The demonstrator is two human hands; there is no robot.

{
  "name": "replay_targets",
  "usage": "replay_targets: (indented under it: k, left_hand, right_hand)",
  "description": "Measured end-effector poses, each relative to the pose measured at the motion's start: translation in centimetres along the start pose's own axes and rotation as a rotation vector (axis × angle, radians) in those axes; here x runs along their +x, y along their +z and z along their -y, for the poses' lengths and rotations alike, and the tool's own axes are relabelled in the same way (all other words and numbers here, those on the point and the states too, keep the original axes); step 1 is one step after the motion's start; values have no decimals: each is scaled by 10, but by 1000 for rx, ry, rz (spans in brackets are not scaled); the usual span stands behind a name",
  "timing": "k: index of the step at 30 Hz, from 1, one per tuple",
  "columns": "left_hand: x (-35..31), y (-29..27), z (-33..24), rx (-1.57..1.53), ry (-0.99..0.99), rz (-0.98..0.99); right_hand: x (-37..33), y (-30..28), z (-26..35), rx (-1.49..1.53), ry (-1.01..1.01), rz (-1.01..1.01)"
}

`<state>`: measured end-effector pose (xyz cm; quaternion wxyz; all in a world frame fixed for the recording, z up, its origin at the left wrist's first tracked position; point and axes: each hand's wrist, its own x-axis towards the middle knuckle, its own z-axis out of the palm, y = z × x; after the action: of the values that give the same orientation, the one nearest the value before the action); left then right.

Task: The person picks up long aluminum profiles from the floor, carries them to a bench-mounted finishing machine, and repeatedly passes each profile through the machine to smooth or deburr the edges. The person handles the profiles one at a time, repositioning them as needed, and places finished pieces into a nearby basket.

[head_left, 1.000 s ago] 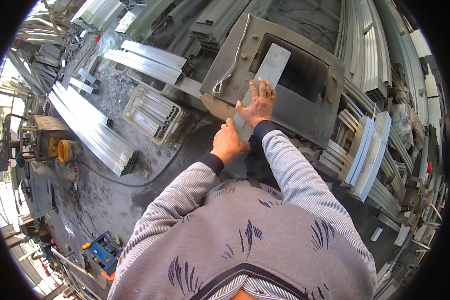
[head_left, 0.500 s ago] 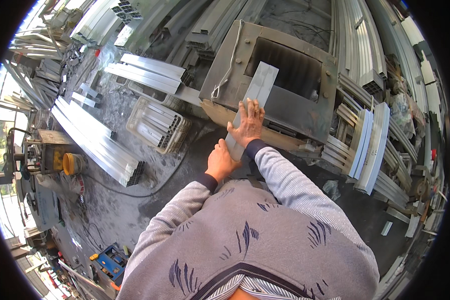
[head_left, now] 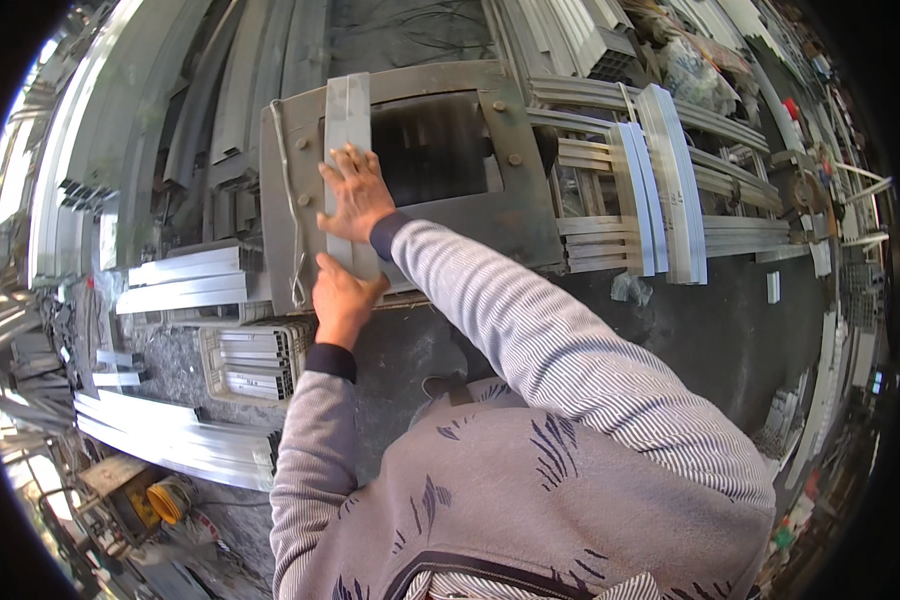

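A flat silver metal profile (head_left: pixel 349 105) lies lengthwise across the left part of a grey steel machine top, covering the left edge of its dark rectangular opening (head_left: pixel 435 145). My right hand (head_left: pixel 358 198) lies over the middle of the profile, its fingers curved across the face and the thumb at the left edge. Closer to me, my left hand (head_left: pixel 342 303) grips the near end, with the thumb to the right. The palm side of both hands is hidden.
The machine top (head_left: pixel 460 228) has several bolts and a white cord (head_left: pixel 288 180) along its left side. A crate of cut profiles (head_left: pixel 255 362) and long silver bars (head_left: pixel 175 440) lie to the left. More bars (head_left: pixel 682 190) stack to the right. A yellow bucket (head_left: pixel 170 500) stands lower left.
My view has swung to the right, so the machine and both hands sit further left in it. The profile now lies nearer the machine's left side, and both hands remain on it.
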<state>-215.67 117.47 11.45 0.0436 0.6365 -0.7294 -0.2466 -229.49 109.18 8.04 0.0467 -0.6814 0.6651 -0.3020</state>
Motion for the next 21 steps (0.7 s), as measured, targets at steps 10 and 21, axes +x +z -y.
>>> replay_targets:
  k: [10,21]
  left_hand:
    - [59,-13,-47,54,37,15]
    - [-50,14,-2,-43,-86,79]
  right_hand:
    - [54,-5,-49,-26,100,81]
    - [-48,-18,8,-61,13,106]
